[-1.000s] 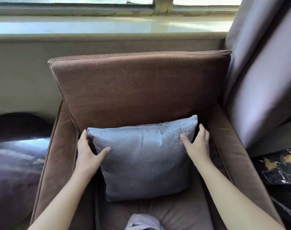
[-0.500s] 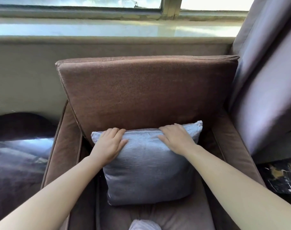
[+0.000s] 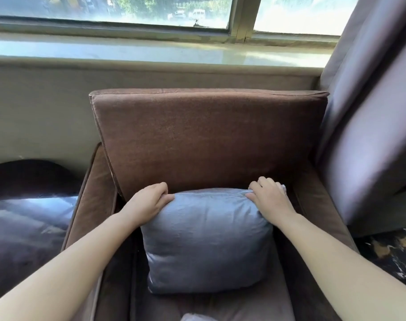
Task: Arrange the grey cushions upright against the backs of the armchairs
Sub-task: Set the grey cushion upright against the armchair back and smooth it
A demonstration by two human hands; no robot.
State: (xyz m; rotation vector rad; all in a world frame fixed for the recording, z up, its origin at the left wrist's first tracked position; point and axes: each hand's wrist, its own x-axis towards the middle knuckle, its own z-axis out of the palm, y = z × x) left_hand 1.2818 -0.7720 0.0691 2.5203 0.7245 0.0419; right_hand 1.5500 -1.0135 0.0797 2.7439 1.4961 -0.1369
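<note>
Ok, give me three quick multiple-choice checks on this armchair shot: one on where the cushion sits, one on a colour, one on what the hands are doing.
1. Where is the grey cushion?
A) on the window sill
B) on the seat, upright against the armchair back
C) on the floor

2. What colour is the armchair back?
A) brown
B) white
C) green

3. What are the left hand and the right hand doing?
A) both hanging free
B) only one touches the cushion
C) each grips a top corner of the cushion

Answers:
1 B: its lower edge rests on the seat and its top meets the back.
2 A: the upholstery is plainly brown.
3 C: fingers curl over both upper corners.
</note>
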